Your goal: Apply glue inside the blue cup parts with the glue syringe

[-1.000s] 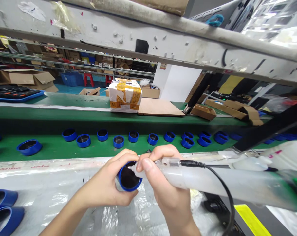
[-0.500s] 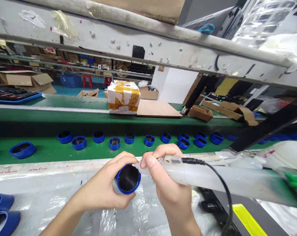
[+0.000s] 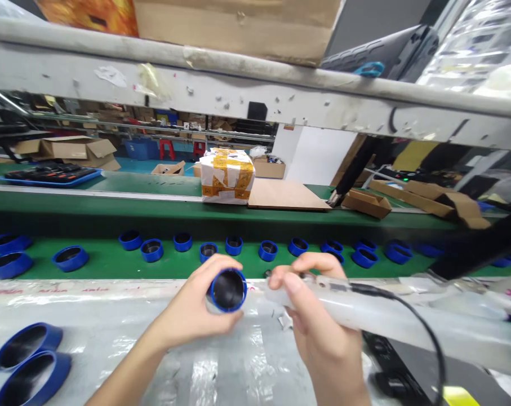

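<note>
My left hand [image 3: 200, 304] grips a short round cup with a blue rim [image 3: 229, 290] and a black inside, its mouth turned towards me. Fingers and thumb go round its left side. To the right, my right hand [image 3: 318, 316] is closed on a long translucent white tube tool [image 3: 348, 304] with a black cable [image 3: 399, 304] fixed to its top. The tool's front end points left at the cup, with a small gap between the two. Its tip is blurred.
Many similar blue-rimmed cups [image 3: 152, 250] stand on the green belt [image 3: 103, 262] ahead. Two larger-looking ones [image 3: 35, 378] sit on the plastic-covered bench [image 3: 174, 372] at left. Beyond are a taped box [image 3: 227, 177] and a board [image 3: 284, 194]. A white beam [image 3: 221, 84] crosses overhead.
The tool's tip was at the cup's rim and has drawn away to the right with my right hand. The view has shifted, so the surroundings sit farther right.
</note>
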Demonstrator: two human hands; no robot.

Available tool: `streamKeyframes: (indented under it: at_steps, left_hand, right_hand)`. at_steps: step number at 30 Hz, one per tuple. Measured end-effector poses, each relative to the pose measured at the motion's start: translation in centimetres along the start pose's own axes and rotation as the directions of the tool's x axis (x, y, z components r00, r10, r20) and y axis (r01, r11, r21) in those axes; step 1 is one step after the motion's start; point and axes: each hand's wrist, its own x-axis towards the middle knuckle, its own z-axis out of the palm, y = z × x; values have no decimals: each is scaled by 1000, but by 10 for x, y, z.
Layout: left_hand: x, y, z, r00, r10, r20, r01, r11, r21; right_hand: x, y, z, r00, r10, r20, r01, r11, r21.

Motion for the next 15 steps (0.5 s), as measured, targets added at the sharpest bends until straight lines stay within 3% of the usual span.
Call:
streamKeyframes:
  at_steps: [1,2,3,5,7,9,10,12,15]
  left_hand:
    - [4,-11,-3,988,-65,-143,75,995,67]
    - [8,-24,-8,949,-125,-290,164,980,114]
    - [11,-38,-15,882,-177,-437,262,954,143]
    - [15,-71,-34,669,-253,-699,474,869,139]
    - [12,-103,-56,451,-301,-840,647,758,75]
    - [5,-130,-74,311,-356,-881,762,648,7]
    - [1,-142,-81,274,-385,-881,800,600,-13]
    - [-4,-161,-90,252,-433,-865,851,526,-16]
    - [-8,-181,-93,283,-469,-837,884,465,38]
  right_hand:
    - [1,-1,-3,1000,20,-13,-20,1000,7]
    - [3,-1,-6,1000,26,8,-27,999,25]
    - [5,-2,-10,999,49,0,-49,998,46]
    - [9,-3,-15,996,89,-27,-87,993,84]
    - [11,-5,-17,990,122,-65,-115,987,112]
    - [12,-7,-13,981,164,-106,-150,980,134]
    - [11,-8,-9,972,195,-129,-176,974,145]
    - [8,-8,0,947,271,-171,-245,956,158]
    - [6,-4,11,924,345,-166,-330,937,111]
